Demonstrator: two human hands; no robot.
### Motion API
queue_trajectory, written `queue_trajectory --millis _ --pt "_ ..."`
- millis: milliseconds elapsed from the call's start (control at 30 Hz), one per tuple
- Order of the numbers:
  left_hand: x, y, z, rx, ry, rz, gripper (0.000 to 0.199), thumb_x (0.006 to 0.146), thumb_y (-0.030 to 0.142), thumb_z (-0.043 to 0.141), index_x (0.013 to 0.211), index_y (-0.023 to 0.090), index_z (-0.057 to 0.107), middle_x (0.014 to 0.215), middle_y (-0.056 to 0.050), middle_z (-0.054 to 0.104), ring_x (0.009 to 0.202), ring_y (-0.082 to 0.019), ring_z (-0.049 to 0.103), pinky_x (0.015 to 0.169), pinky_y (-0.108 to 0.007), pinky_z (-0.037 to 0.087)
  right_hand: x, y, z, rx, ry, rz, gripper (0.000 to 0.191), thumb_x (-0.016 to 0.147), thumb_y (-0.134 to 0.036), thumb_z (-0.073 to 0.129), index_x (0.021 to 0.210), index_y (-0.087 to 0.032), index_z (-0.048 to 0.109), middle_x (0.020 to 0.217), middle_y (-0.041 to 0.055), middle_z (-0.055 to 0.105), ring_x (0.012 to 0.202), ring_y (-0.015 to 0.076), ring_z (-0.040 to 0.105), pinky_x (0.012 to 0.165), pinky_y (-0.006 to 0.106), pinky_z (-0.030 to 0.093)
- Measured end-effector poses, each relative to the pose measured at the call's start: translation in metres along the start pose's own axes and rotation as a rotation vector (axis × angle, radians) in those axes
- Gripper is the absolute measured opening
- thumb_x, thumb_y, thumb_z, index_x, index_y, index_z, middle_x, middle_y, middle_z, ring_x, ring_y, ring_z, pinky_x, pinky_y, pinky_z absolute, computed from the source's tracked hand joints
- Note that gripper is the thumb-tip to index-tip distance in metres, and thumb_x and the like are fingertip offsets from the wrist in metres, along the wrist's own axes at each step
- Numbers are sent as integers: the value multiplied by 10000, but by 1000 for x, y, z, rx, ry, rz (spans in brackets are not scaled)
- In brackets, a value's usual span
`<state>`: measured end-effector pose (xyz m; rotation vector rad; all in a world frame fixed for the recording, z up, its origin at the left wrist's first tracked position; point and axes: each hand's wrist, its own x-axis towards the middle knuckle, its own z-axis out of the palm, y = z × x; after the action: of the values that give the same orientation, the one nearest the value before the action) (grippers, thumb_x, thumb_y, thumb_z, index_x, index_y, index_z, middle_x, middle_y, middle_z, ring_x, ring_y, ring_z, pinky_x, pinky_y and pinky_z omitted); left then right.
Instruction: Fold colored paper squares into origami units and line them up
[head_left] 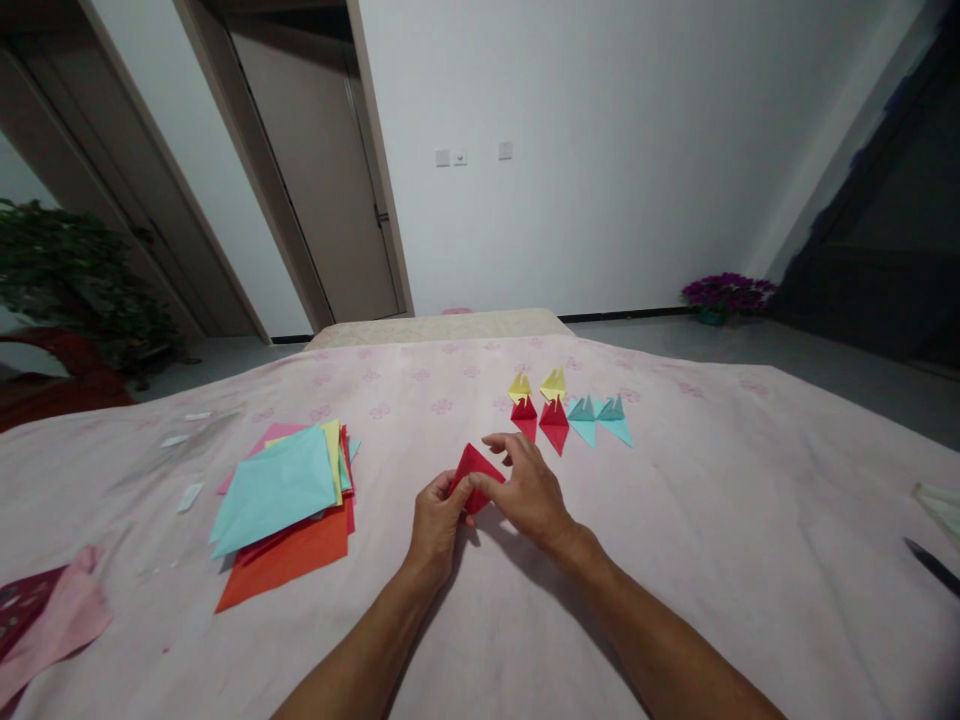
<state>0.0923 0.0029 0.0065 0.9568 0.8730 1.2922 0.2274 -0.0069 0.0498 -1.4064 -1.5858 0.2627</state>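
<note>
A red folded paper, roughly diamond-shaped, is held just above the pink cloth in front of me. My left hand pinches its left and lower side between thumb and fingers. On the other side my right hand rests its thumb on the paper's face, with the fingers curled above the right edge. Beyond my hands stand several folded paper birds: yellow ones at the back, red ones before them, and light blue ones to the right.
Left of my hands lies a loose stack of coloured paper sheets, light blue on top. White scraps and a pink cloth piece are farther left. A dark pointed object lies at the right edge of the patterned tablecloth.
</note>
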Motion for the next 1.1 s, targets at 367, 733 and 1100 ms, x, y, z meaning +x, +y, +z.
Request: queue_trajectory --millis 367,733,1100 --pt "2 4 -1 -248 -48 -146 468 718 386 826 1073 141 644 865 -37 694 585 -69 591 428 -121 434 -6 4 17 376 18 161 359 757 -197 637 1115 -192 635 814 8 645 677 145 597 623 266 494" --pt "5 13 -3 -412 -83 -178 467 731 270 831 1163 207 665 867 -7 701 523 -33 560 373 -83 383 -7 -5 1 442 -67 -116 328 792 -202 691 1117 -217 646 957 28 673 709 128 599 640 263 510" --pt "6 16 -1 -412 -176 -152 385 767 263 805 1131 202 696 951 -24 712 481 6 515 366 -57 359 -5 1 2 400 -125 -79 619 700 -200 786 1277 -248 568 1011 25 673 748 139 612 650 275 503"
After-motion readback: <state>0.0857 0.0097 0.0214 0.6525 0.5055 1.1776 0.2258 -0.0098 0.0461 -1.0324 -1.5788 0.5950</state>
